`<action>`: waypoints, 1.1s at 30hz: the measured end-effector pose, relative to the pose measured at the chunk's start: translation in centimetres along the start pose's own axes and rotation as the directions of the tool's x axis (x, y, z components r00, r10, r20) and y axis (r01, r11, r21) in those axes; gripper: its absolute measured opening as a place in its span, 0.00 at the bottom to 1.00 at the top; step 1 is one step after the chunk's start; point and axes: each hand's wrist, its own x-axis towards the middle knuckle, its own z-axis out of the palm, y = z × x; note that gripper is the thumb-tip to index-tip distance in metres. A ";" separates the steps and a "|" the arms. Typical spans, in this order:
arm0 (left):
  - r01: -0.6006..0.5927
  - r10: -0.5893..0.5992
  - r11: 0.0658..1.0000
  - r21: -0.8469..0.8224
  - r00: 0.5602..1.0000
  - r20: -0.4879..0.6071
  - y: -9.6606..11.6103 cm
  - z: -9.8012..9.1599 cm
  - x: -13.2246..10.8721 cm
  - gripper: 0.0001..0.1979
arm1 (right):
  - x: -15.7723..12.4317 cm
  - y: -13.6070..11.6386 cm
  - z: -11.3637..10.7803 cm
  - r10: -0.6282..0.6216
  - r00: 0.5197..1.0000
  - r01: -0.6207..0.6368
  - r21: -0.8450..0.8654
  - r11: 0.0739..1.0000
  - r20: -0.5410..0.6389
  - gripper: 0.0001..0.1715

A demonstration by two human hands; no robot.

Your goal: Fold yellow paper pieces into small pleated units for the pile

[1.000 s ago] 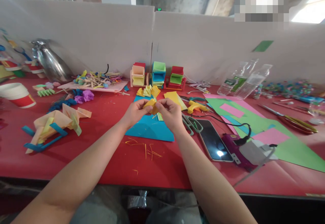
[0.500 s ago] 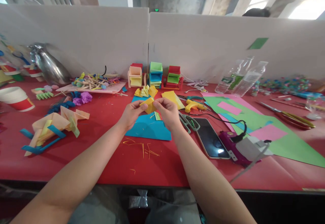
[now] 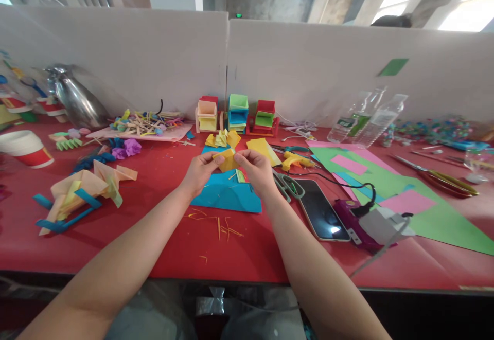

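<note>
A small folded piece of yellow paper (image 3: 228, 161) is held up between both hands above the table. My left hand (image 3: 200, 174) pinches its left end with thumb and fingers. On the other side, my right hand (image 3: 257, 169) grips its right edge between thumb and forefinger. Beneath them lies a sheet of blue paper (image 3: 231, 196) with thin yellow scraps (image 3: 219, 227) in front of it. More folded yellow pieces (image 3: 223, 138) rest just behind the hands, and flat yellow paper (image 3: 264, 150) lies beyond the right hand.
Right of my forearm are grey-handled scissors (image 3: 289, 185), a phone (image 3: 322, 210), a purple power strip (image 3: 357, 224) and a yellow glue gun (image 3: 296, 161). A peach paper model (image 3: 79, 196) stands left. Coloured paper boxes (image 3: 238, 111) line the partition (image 3: 301, 72). A paper cup (image 3: 27, 148) sits far left.
The camera view has shifted very slightly. Both hands keep their grip on the yellow paper in nearly the same place.
</note>
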 end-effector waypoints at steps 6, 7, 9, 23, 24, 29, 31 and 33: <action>0.012 -0.013 1.000 0.028 1.000 0.024 0.0 -0.2 0.0 0.15 | -0.1 0.1 0.1 -0.017 1.000 0.017 -0.028 0.999 0.005 0.13; 0.014 -0.015 0.999 0.034 0.999 0.032 0.0 -0.2 0.0 0.15 | -0.1 0.1 0.1 -0.020 1.000 0.020 -0.025 0.999 0.006 0.13; 0.015 -0.017 0.999 0.048 0.999 0.040 0.0 -0.3 0.0 0.14 | -0.1 0.1 0.1 -0.024 1.000 0.024 -0.020 1.000 0.006 0.13; -0.035 0.020 0.985 0.169 0.996 0.088 -0.1 0.2 -0.3 0.17 | -0.1 0.3 0.5 -0.020 0.998 0.022 0.037 0.999 -0.058 0.13; -0.045 0.028 0.981 0.190 0.995 0.095 -0.1 0.2 -0.3 0.17 | -0.1 0.3 0.5 -0.010 0.998 0.013 0.047 0.999 -0.055 0.14; -0.096 0.076 0.960 0.264 0.993 0.085 -0.1 0.0 -0.3 0.17 | 0.1 0.7 0.2 0.020 0.999 -0.019 0.032 0.999 -0.030 0.14; -0.108 0.096 0.955 0.275 0.994 0.057 -0.1 0.0 -0.2 0.16 | 0.2 0.9 0.0 0.013 0.999 -0.012 0.029 1.000 -0.049 0.13; -0.120 0.116 0.953 0.279 0.993 0.029 -0.1 0.0 -0.2 0.15 | 0.2 1.0 -0.1 0.007 0.997 -0.005 0.029 1.000 -0.076 0.12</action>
